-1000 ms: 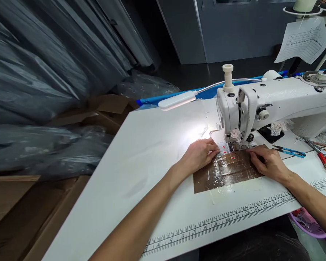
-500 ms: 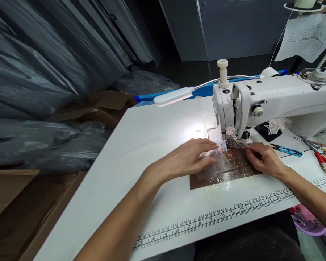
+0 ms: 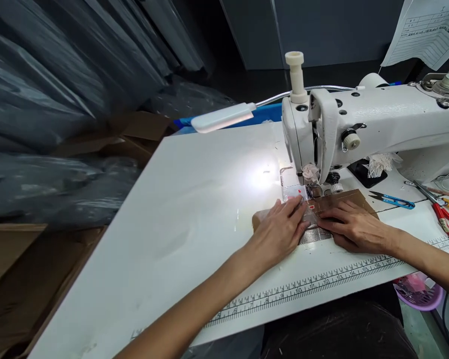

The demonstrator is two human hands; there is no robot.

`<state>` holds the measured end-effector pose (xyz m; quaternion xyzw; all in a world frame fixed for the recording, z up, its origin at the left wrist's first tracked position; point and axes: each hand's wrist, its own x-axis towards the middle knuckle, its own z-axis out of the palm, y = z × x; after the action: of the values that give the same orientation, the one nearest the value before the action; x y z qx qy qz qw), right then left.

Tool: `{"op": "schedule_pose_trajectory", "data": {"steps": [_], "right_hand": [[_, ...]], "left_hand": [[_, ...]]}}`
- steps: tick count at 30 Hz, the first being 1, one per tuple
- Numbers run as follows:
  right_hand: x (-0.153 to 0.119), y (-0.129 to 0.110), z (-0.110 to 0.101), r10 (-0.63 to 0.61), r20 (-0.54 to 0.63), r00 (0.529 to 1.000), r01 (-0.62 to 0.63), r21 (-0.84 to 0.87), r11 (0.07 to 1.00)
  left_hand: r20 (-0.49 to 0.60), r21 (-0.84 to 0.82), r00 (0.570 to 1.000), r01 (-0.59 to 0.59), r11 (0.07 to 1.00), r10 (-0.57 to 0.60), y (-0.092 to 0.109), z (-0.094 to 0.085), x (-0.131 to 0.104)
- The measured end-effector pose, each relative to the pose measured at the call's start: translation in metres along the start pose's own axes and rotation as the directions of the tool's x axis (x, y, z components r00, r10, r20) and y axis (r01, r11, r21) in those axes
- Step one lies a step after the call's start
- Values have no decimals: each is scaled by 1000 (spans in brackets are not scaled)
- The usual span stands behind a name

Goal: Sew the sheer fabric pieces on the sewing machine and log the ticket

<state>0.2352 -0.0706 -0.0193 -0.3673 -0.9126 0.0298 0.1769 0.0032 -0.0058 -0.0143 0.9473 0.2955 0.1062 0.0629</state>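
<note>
Lying open, my right hand (image 3: 355,225) tops the sideways-running brown sheet (image 3: 353,198); my left hand (image 3: 282,227), grip I can't tell, sits nearer the presser foot (image 3: 314,191).

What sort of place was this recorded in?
Probably a sewing workshop: a white sewing machine stands on the worktable, which has a ruler scale along its front edge and blue snips lying on it.

Left hand (image 3: 279,230) and right hand (image 3: 361,229) touch brown sheet (image 3: 353,197).
</note>
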Motion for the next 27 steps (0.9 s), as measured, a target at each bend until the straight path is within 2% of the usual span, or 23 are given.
{"op": "schedule_pose_trajectory", "data": {"steps": [3, 6, 10, 13, 17, 21, 27], "right_hand": [[-1, 4, 0, 20, -12, 1000, -20, 30, 999], [6, 7, -2, 30, -29, 999, -27, 73, 997], [17, 12, -5, 133, -15, 991, -132, 77, 988], [23, 16, -4, 168, -27, 985, -168, 6, 986], [24, 19, 4, 82, -68, 994, -86, -62, 994], [21, 18, 11, 110, -84, 990, -110, 4, 994], [20, 14, 14, 171, -96, 981, -162, 100, 982]], "left_hand": [[1, 32, 1000, -26, 999, 26, -10, 6, 14], [13, 31, 997, -83, 996, 82, -24, 0, 28], [-10, 18, 990, -140, 990, 140, -36, -7, 38], [-42, 6, 985, -167, 986, 167, -38, -6, 39], [-38, 8, 986, -160, 987, 160, -38, -3, 38], [-7, 9, 989, -151, 989, 151, -39, -1, 41], [-39, -14, 990, -138, 990, 137, -45, 2, 48]]}}
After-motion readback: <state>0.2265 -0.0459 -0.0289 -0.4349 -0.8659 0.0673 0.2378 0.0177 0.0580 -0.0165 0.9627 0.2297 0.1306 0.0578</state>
